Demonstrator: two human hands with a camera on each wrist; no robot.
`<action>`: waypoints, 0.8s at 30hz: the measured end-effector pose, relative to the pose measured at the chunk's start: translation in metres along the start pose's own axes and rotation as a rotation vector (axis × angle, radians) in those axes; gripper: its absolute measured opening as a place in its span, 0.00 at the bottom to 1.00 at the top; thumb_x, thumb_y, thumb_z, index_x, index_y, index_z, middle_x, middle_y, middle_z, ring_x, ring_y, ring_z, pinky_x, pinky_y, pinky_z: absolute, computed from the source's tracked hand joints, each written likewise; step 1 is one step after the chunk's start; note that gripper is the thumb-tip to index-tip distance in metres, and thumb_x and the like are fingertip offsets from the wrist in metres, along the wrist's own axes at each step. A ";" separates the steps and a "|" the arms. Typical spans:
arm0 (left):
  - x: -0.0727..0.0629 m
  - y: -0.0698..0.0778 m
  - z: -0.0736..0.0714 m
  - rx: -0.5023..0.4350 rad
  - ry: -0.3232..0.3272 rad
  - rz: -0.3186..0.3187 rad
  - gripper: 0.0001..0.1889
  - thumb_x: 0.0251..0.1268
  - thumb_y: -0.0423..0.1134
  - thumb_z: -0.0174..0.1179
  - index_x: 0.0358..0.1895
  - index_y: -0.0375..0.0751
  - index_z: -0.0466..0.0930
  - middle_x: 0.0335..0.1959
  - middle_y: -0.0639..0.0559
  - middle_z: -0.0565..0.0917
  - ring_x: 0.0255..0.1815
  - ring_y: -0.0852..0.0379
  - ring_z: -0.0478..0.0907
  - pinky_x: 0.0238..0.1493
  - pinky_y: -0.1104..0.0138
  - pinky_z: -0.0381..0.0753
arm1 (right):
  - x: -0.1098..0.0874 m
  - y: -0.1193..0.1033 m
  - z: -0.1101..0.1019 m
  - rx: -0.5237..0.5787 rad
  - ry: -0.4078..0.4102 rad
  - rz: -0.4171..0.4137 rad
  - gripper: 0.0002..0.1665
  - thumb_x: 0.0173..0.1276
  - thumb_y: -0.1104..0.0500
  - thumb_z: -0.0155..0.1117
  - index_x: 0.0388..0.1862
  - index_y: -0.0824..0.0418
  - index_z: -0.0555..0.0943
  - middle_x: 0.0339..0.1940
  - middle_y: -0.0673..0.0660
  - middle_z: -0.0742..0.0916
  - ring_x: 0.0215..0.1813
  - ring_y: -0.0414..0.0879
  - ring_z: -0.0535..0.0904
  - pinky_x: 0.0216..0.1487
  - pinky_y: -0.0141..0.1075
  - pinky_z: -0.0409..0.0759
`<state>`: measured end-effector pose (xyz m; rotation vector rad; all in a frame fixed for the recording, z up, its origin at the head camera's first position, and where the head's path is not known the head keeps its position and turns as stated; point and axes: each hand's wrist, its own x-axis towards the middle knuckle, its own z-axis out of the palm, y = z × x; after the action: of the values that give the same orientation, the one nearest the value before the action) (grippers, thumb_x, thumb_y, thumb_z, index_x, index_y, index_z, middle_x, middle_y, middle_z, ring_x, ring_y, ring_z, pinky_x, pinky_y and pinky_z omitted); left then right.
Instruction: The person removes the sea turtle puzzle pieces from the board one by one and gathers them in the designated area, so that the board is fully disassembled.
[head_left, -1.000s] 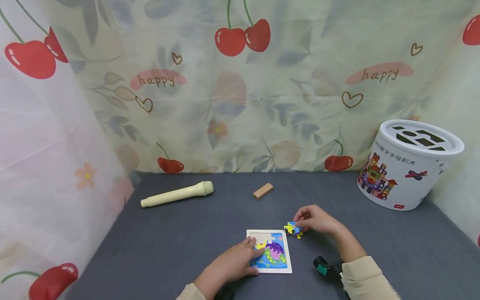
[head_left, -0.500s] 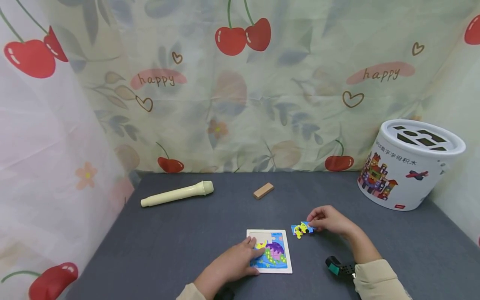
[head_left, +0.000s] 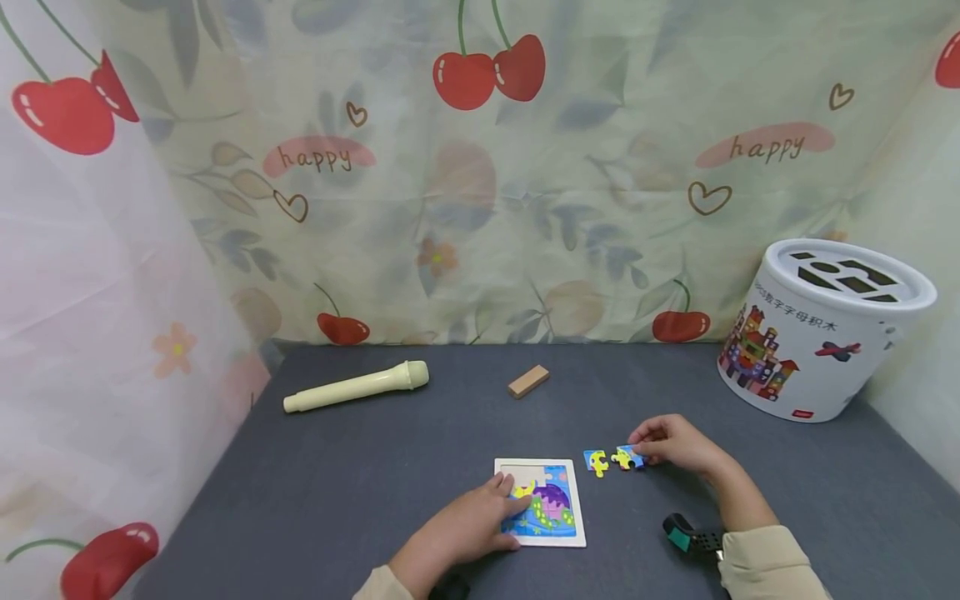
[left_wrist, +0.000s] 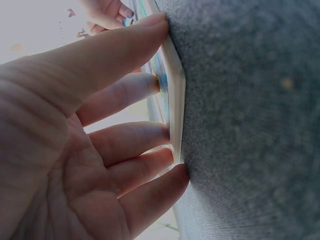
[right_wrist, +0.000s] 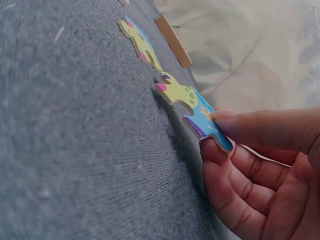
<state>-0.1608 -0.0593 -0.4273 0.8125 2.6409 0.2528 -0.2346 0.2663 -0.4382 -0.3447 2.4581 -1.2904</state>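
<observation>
Right hand point(head_left: 675, 443): pinches a puzzle piece point(head_left: 632, 459), thumb on its printed face, a finger curled beneath.
Held piece: at the fingertips, to the right of the puzzle frame point(head_left: 578, 518) and apart from it.
Second piece point(head_left: 595, 461): on the worktop point(head_left: 420, 450), just beside the held one, between it and the frame.
Left hand point(head_left: 476, 521): fingers extended, resting on the frame and its picture.
Head view only: the frame's upper-left part bare of picture, pale base showing.
Right wrist view only: a shadow on the worktop under the held piece, and its cut edge.
Left wrist view only: the frame's pale side wall, thumb tip touching it.
Held piece's look: blue and yellow with green dots, an orange starfish shape, pink and purple touches, knobbed and notched outline.
</observation>
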 end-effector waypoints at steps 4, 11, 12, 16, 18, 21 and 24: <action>0.000 0.000 0.000 0.003 -0.001 -0.003 0.28 0.59 0.50 0.62 0.64 0.57 0.70 0.69 0.45 0.65 0.71 0.48 0.60 0.66 0.57 0.67 | -0.001 0.002 0.000 0.002 0.001 0.006 0.16 0.66 0.58 0.60 0.43 0.71 0.79 0.32 0.54 0.83 0.32 0.40 0.75 0.33 0.33 0.77; 0.000 0.000 0.001 -0.008 -0.002 -0.006 0.28 0.58 0.50 0.62 0.64 0.57 0.70 0.69 0.45 0.65 0.71 0.48 0.60 0.66 0.57 0.67 | -0.001 0.004 0.003 -0.024 0.030 0.015 0.14 0.64 0.59 0.62 0.41 0.71 0.80 0.31 0.54 0.82 0.32 0.41 0.74 0.33 0.32 0.77; 0.001 0.000 0.001 -0.004 -0.002 -0.003 0.28 0.59 0.50 0.62 0.64 0.57 0.70 0.69 0.45 0.65 0.71 0.48 0.61 0.66 0.57 0.67 | 0.000 0.004 0.003 -0.032 0.035 0.010 0.14 0.64 0.59 0.62 0.40 0.71 0.80 0.30 0.53 0.82 0.31 0.41 0.74 0.32 0.32 0.77; 0.002 -0.001 0.002 0.003 -0.007 0.005 0.28 0.59 0.51 0.61 0.64 0.57 0.70 0.69 0.46 0.66 0.71 0.48 0.61 0.65 0.57 0.68 | 0.000 0.004 0.006 -0.045 0.043 -0.024 0.14 0.61 0.61 0.64 0.38 0.72 0.79 0.28 0.53 0.81 0.29 0.40 0.72 0.29 0.31 0.75; 0.003 -0.002 0.002 0.007 -0.008 0.007 0.28 0.59 0.51 0.61 0.64 0.58 0.69 0.69 0.46 0.66 0.71 0.49 0.61 0.65 0.57 0.68 | 0.000 0.004 0.006 -0.050 0.045 -0.051 0.13 0.61 0.62 0.65 0.37 0.73 0.79 0.28 0.54 0.80 0.27 0.38 0.72 0.28 0.31 0.74; 0.004 -0.002 0.003 0.003 -0.009 0.006 0.28 0.59 0.51 0.61 0.64 0.58 0.69 0.70 0.46 0.65 0.72 0.49 0.60 0.65 0.57 0.68 | 0.001 0.004 0.008 -0.062 0.050 -0.072 0.13 0.60 0.62 0.66 0.36 0.73 0.79 0.27 0.54 0.81 0.27 0.37 0.71 0.27 0.29 0.72; 0.003 -0.002 0.003 0.004 -0.010 0.003 0.28 0.59 0.51 0.61 0.64 0.58 0.69 0.70 0.46 0.65 0.72 0.49 0.60 0.65 0.57 0.68 | 0.001 0.005 0.008 -0.074 0.054 -0.079 0.13 0.60 0.62 0.66 0.36 0.73 0.79 0.27 0.54 0.81 0.26 0.37 0.71 0.27 0.29 0.72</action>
<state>-0.1630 -0.0586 -0.4312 0.8169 2.6321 0.2440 -0.2326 0.2625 -0.4469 -0.4351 2.5657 -1.2580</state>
